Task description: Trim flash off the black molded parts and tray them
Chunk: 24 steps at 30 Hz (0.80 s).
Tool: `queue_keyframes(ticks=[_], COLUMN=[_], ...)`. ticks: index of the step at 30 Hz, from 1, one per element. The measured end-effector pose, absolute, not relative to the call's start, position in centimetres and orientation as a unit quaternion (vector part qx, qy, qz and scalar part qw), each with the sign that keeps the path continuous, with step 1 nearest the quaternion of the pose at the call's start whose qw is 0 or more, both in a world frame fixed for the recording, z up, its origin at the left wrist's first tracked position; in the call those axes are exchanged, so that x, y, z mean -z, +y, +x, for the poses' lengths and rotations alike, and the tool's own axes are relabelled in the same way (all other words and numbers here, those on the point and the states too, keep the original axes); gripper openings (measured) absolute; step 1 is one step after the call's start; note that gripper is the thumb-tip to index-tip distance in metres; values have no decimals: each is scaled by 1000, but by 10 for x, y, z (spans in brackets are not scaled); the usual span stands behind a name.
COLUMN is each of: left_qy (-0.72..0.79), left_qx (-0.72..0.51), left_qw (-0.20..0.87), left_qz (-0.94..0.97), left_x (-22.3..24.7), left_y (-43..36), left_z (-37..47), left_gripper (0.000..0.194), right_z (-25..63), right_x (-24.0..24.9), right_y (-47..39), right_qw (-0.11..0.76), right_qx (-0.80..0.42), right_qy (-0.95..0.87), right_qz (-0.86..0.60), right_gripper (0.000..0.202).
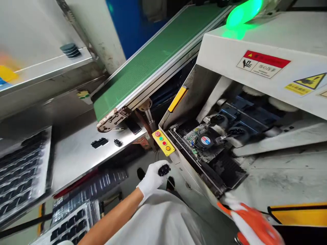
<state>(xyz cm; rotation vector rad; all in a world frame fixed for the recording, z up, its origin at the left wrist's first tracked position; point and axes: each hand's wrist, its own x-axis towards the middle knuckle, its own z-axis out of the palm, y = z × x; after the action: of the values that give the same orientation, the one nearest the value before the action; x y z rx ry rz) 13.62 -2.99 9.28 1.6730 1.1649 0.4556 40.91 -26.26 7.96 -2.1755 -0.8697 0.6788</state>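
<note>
My left hand [152, 178], in a white glove, is closed around a small black moulded part [164, 170] with rounded openings. It is in front of my body, below a yellow button panel [163, 143]. My right hand [251, 217] is at the lower right, by the front edge of the white machine [227, 47]. White and bright orange show on it, smeared by motion; its fingers and anything in them cannot be made out. Inside the machine opening, a round black fixture with a labelled disc [205, 140] stands near dark blue blocks [245, 112].
A green conveyor belt [153, 58] slopes up to the back. On the metal table [76, 153] lie two black parts [99, 142] and a phone-like dark slab [133, 126]. Trays of black parts [22, 170] are at left, with another tray [71, 224] lower down. A green lamp [244, 13] glows.
</note>
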Motion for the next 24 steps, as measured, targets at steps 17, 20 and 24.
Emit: queue_keyframes(ticks=[17, 20, 24], left_qy=[481, 474, 470], left_qx=[41, 50, 51], left_qw=[229, 215, 208], left_qz=[845, 852, 856], left_x=[-33, -35, -38], left_y=[-11, -8, -2], left_z=[54, 48, 44], left_gripper=[34, 31, 29], right_z=[294, 289, 282], right_x=[-128, -131, -141], right_y=[-125, -121, -118], right_qw=[1, 0, 5], right_qx=[-551, -542, -528], right_qy=[-488, -487, -505], right_qz=[-677, -685, -683], right_gripper=[6, 7, 8])
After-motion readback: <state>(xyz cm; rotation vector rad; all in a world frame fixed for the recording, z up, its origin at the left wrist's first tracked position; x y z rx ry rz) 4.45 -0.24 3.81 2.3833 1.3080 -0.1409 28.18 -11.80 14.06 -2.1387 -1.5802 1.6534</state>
